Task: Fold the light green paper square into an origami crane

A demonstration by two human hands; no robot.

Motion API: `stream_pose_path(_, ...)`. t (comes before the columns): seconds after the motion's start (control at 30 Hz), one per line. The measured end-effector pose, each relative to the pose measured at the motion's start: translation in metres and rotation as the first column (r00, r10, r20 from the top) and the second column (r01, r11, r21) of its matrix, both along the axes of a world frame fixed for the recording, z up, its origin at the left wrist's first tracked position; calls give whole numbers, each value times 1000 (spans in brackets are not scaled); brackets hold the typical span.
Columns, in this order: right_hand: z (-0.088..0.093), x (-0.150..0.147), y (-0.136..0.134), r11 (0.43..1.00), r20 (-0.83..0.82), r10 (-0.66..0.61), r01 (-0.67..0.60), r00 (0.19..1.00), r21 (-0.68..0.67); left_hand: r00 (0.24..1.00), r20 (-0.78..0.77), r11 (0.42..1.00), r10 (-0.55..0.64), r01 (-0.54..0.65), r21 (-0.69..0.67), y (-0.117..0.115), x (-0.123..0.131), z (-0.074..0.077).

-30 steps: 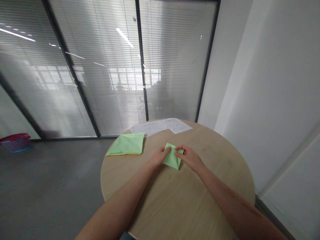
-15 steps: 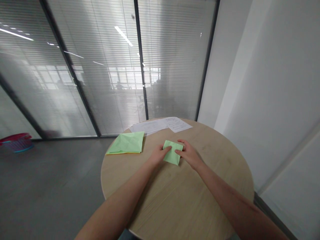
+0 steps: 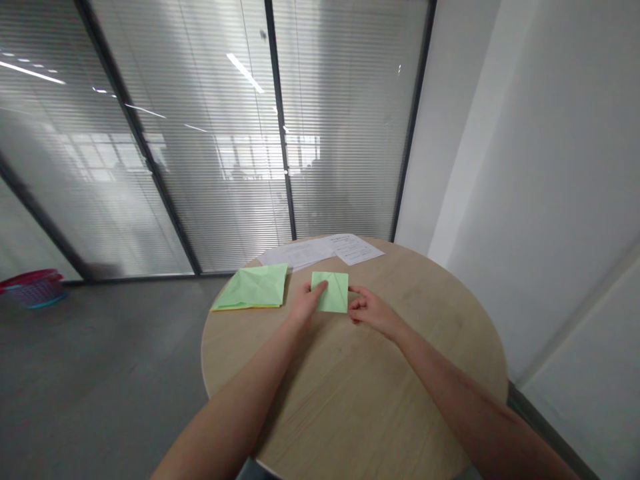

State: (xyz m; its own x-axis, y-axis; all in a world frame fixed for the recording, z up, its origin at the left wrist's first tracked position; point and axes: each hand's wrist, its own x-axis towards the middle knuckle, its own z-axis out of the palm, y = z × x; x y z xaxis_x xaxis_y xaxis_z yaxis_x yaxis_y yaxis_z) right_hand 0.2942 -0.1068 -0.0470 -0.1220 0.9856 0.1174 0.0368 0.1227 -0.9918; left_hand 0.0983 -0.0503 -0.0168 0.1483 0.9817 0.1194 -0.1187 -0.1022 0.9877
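Observation:
A small folded square of green paper [image 3: 334,293] hovers over or rests on the round table; I cannot tell which. Diagonal creases show on its upper face. My left hand [image 3: 306,301] grips its left side, thumb on top and the other fingers mostly hidden beneath. At the right edge is my right hand [image 3: 371,312], its index finger stretched out to the paper's edge and the other fingers loosely bent. Whether that fingertip touches the paper is hard to make out. Left of both hands lies a stack of larger green sheets [image 3: 257,287], with a yellow edge showing underneath.
White printed sheets [image 3: 356,249] lie at the far side of the wooden table [image 3: 360,393]. Behind it stands a glass partition with blinds [image 3: 345,153]; a white wall [image 3: 560,180] rises at right. A red and blue basket [image 3: 34,288] sits on the floor at far left.
The folded green paper has shifted left and slightly up and turned squarer to me. My right hand has let go of its top face and drawn to its right edge.

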Motion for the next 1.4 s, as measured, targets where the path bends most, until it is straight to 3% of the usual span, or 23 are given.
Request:
stream_pose_path(0.2,-1,3,5,996,9,-78,78,997,-41,996,-87,999,-18,21,28,-2,0,0)
stream_pose_path(0.37,1,5,1,999,175,29,-23,984,-37,993,-72,995,-97,96,-26,-2,4,-3)
stream_pose_path(0.5,3,7,-3,995,244,79,-63,967,-72,996,-29,997,-79,78,-26,-2,4,-2)
stream_pose_path(0.67,6,11,-4,989,240,72,-38,968,-143,999,-3,999,-38,38,-39,1,1,0)
stream_pose_path(0.77,9,12,-3,988,129,26,-6,991,-152,999,-26,999,-44,43,-34,4,-3,1)
stream_pose_path(0.87,13,12,-3,983,-66,-48,35,997,-181,974,-148,984,-172,164,-68,3,-7,1)
stream_pose_path(0.97,12,13,-1,966,-205,-118,64,972,-250,895,-274,936,-353,337,-104,-1,-8,1)
stream_pose_path(1.1,4,14,0,974,-192,-68,23,979,-224,814,-333,873,-476,483,-68,-4,-5,-1)
stream_pose_path(1.27,-2,14,-1,974,-12,19,-21,1000,-226,816,-379,885,-437,466,-16,-2,-2,-7)
stream_pose_path(1.4,1,16,1,978,19,-70,72,997,-198,884,-323,930,-338,366,27,1,-1,-6)
